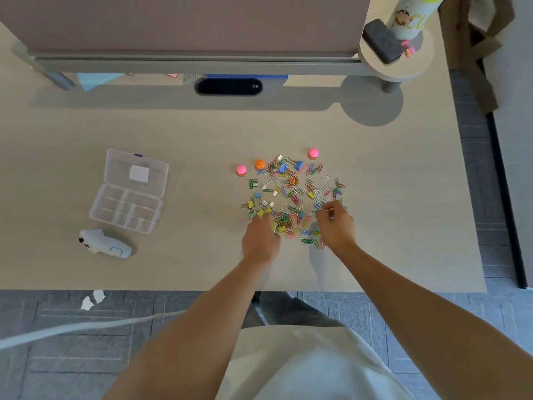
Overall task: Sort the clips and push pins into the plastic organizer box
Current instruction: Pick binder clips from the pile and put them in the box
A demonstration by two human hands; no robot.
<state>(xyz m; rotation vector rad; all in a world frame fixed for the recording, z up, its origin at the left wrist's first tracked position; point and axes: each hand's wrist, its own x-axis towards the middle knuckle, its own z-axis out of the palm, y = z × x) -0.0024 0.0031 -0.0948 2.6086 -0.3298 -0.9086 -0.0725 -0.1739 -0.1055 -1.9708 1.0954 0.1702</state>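
A heap of coloured paper clips and small binder clips [294, 197] lies spread on the desk, right of centre. Three round push pins sit at its far edge: a pink one [241, 170], an orange one [259, 164] and another pink one [313, 153]. My left hand [261, 238] reaches into the near left part of the heap, fingertips on yellow binder clips. My right hand [336, 226] pinches a few paper clips at the near right part of the heap. The clear plastic organizer box [127, 207] lies open at the left, its lid folded back, its compartments showing nothing inside.
A white game controller [105, 244] lies near the box toward the desk's front edge. A cable slot [228, 86] is at the back, under a divider. A round shelf [396, 51] with an eraser block and a bottle stands back right. Paper scraps lie on the floor.
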